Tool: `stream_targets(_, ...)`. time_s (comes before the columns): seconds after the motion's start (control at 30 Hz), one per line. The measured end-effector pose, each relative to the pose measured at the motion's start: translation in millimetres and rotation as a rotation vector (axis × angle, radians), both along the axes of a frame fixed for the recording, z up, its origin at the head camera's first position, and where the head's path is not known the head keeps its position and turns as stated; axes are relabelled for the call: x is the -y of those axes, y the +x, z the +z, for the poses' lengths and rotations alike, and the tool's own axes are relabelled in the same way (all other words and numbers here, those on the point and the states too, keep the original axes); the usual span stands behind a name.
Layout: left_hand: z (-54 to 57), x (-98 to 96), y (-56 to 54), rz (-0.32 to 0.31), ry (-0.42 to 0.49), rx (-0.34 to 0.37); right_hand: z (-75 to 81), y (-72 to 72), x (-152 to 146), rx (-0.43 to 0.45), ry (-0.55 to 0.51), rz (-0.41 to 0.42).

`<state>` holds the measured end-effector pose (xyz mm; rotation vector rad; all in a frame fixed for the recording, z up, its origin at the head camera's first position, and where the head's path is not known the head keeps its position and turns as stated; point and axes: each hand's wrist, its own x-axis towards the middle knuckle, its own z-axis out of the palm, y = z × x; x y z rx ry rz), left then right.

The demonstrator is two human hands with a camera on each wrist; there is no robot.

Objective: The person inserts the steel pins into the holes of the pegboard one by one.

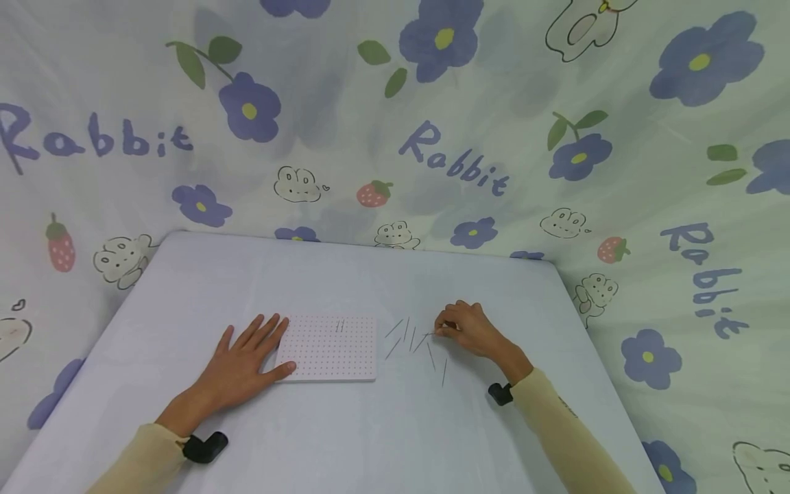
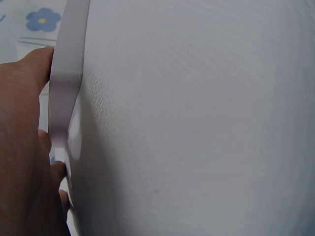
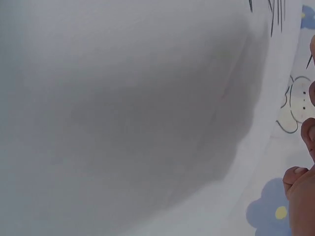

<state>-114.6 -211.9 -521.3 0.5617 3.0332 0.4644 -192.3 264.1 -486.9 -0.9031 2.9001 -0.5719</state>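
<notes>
The left hand (image 1: 237, 370), with fingers (image 1: 276, 333) straight and spread, touches the left side of the white dotted board (image 1: 333, 358) on the bench (image 1: 345, 439). The right hand (image 1: 472, 331) pinches 1 thin stick (image 1: 430, 335), near loose sticks (image 1: 406, 329).

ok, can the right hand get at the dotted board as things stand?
Likely yes: the right hand pinches a thin pin, and only loose pins lying flat separate it from the dotted board. The left hand is at the far edge.
</notes>
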Motion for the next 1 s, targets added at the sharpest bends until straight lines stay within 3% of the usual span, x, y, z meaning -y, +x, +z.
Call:
stream_targets(0.47, -4.1, -0.4, -0.4, 0.001, 0.009, -0.022, 3.9, -4.4, 21, 0.017, -0.041, 0.016)
stream_targets(1.0, 3.3, -1.9, 1.5, 0.004, 0.003, 0.009, 5.0, -15.1, 54, 0.054, -0.08, 0.045)
